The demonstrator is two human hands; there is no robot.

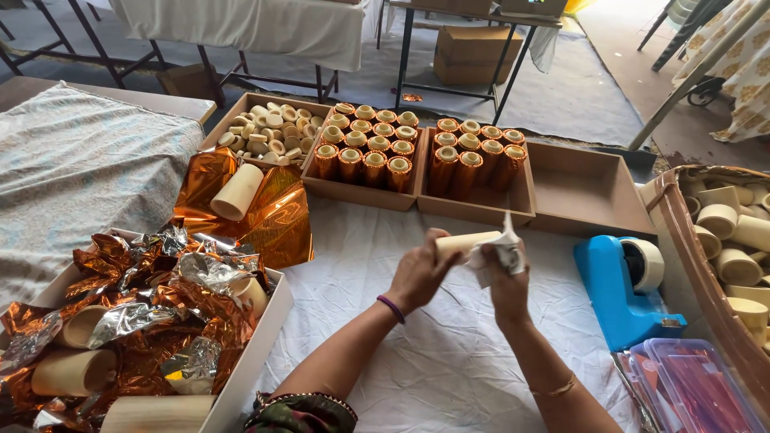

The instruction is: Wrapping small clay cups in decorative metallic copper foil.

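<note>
My left hand [417, 273] grips a cream cardboard tube [461, 242] held sideways above the white table cover [417, 353]. At the tube's right end my right hand [507, 282] clutches a crumpled white cloth [501, 252] pressed against the tube. Both hands hover in front of the open cardboard trays. A sheet of copper foil [265, 210] lies to the left with another bare tube [237, 192] on it.
Behind the hands, trays hold foil-wrapped tubes [365, 152], more wrapped tubes [473, 156] and cream caps [265, 128]; one tray [585, 192] is bare. A blue tape dispenser [622, 289] stands right, beside a basket of tubes [734, 240]. A box of crumpled foil [152, 321] is left.
</note>
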